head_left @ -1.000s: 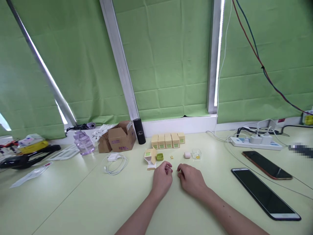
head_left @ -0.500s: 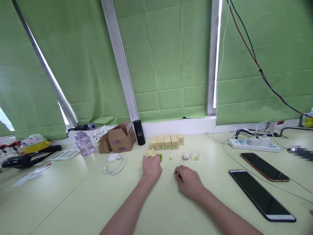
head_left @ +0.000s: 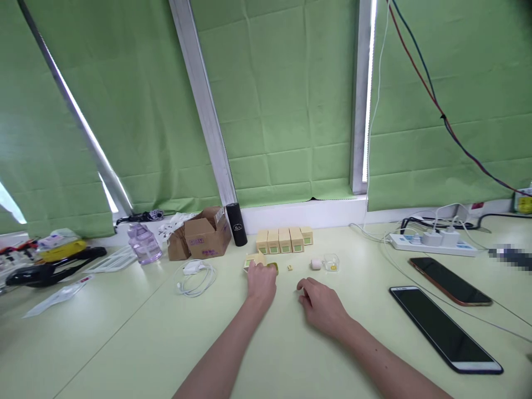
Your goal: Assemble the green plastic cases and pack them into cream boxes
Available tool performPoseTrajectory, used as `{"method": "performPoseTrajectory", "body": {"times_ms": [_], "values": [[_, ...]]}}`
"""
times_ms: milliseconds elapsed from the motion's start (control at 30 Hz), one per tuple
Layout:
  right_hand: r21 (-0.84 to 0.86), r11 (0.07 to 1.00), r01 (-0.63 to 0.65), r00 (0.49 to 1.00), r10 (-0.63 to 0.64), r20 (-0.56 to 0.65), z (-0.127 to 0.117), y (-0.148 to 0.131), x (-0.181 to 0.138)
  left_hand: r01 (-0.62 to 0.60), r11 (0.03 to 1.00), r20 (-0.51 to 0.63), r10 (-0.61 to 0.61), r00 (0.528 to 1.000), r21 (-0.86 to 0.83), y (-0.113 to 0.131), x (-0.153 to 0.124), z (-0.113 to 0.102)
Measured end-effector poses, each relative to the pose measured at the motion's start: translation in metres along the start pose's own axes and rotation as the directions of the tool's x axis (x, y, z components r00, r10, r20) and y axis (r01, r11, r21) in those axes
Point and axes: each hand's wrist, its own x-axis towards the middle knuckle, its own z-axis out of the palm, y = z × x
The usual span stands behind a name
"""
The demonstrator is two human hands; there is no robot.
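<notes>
My left hand (head_left: 261, 285) is closed, its fingertips on a small olive-green container (head_left: 273, 266) whose lower part is hidden behind the hand. Just beyond the fingers lies a small cream-yellow box (head_left: 254, 259), partly covered by them. My right hand (head_left: 323, 303) rests on the table with loosely curled fingers, the thumb apart from them and nothing visible in between. A tiny yellow piece (head_left: 290, 267) lies between the hands. Past my right hand are a small pale pink object (head_left: 316, 264) and a clear little container (head_left: 331, 262) with something yellow inside.
Several cream-yellow boxes (head_left: 285, 241) stand in a row at the back, near a black cylinder (head_left: 236, 224) and an open cardboard box (head_left: 206, 235). A white cable (head_left: 195, 277) lies coiled at left. Two phones (head_left: 446, 330) and a power strip (head_left: 432, 244) are at right.
My left hand has shifted slightly right, and the green container has moved and tilted with it. More of the cream-yellow box shows. My right hand stays put.
</notes>
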Motion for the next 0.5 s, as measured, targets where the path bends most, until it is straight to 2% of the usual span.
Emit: {"method": "performPoseTrajectory", "body": {"times_ms": [333,500], "values": [[0.111,0.993,-0.029,0.991,0.043,-0.126,0.0,0.001,0.001,-0.238,0.971,-0.04,0.238,0.97,0.009,0.035,-0.033,-0.018],[0.165,0.986,-0.007,0.985,0.035,-0.167,0.007,0.007,0.002,-0.341,0.939,-0.207,0.344,0.916,0.05,0.041,-0.047,-0.004]]}}
